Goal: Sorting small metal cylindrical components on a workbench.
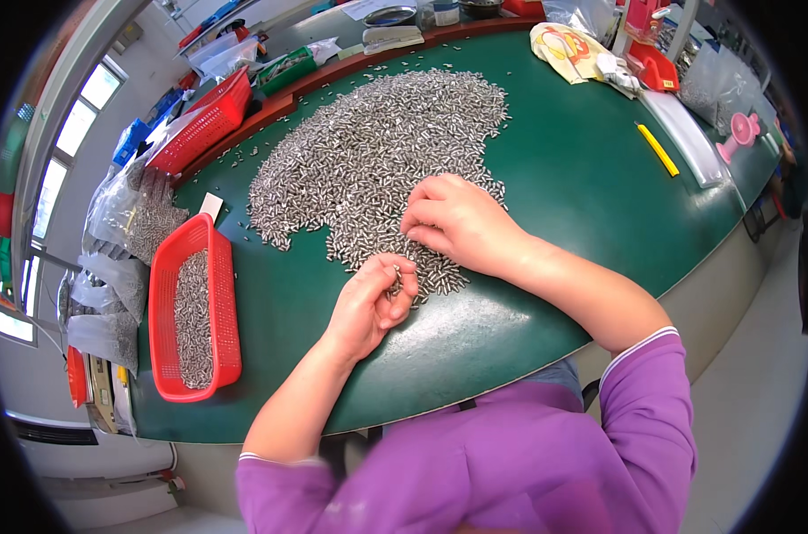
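A broad heap of small, shiny, cylindrical metal pins (377, 133) covers the middle of the green tabletop (582, 196). At the heap's near edge my left hand (373, 303) is closed, palm turned up and fingers curled, with a few of the metal pins showing in the curl. Just beyond it, to the right, my right hand (462, 222) reaches over the heap with thumb and fingers bent together at the pins. Whatever lies between those fingertips is too small to make out. The two hands are apart.
A red plastic basket (224, 329) holding more pins stands at the left. Clear bags of pins (110, 303) line the left edge. Another red basket (217, 120) and a green bin (286, 71) sit farther back. A yellow strip (657, 149) and a pink spool (740, 133) lie right.
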`<state>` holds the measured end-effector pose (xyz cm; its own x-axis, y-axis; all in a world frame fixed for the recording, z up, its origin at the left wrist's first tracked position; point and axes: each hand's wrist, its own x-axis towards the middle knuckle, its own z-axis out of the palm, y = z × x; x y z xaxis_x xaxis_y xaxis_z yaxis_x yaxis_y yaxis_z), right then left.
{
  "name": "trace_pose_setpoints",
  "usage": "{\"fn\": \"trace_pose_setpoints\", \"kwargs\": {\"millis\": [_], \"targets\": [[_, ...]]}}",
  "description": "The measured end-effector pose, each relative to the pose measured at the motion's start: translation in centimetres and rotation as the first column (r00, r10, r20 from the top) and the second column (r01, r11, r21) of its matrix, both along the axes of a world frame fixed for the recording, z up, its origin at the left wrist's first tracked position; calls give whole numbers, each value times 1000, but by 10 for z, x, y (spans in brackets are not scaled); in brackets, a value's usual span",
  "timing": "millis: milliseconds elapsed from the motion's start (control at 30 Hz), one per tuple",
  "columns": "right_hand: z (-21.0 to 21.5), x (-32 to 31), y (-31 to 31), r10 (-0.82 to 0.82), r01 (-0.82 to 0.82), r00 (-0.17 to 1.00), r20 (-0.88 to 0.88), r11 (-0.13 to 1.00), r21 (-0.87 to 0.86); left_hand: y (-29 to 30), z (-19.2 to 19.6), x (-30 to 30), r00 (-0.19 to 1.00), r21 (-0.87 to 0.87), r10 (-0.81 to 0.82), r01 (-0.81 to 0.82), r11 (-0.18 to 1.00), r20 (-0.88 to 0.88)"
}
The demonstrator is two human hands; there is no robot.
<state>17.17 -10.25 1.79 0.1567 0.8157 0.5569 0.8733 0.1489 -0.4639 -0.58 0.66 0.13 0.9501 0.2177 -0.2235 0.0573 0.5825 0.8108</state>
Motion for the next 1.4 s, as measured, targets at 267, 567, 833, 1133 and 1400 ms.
{"fn": "trace_pose_setpoints", "kwargs": {"millis": [267, 567, 833, 1133, 1400], "targets": [[5, -14, -2, 130, -369, 672, -729, 913, -177, -2, -1, 2, 1000, -13, 9, -8, 1000, 17], [-16, 5, -1, -43, 58, 995, 94, 983, -174, -1, -2, 2, 999, -32, 30, -29, 999, 31], [-21, 3, 3, -83, 98, 988, 132, 989, -114, 0, -2, 1, 1000, -20, 7, -7, 1000, 6], [11, -6, -3, 169, -213, 957, -235, 961, -179, -2, -9, 1, 1000, 54, -14, 14, 998, 4], [9, -9, -2, 134, -170, 971, -199, 970, -176, -5, -4, 2, 1000, 40, 19, -19, 999, 17]]}}
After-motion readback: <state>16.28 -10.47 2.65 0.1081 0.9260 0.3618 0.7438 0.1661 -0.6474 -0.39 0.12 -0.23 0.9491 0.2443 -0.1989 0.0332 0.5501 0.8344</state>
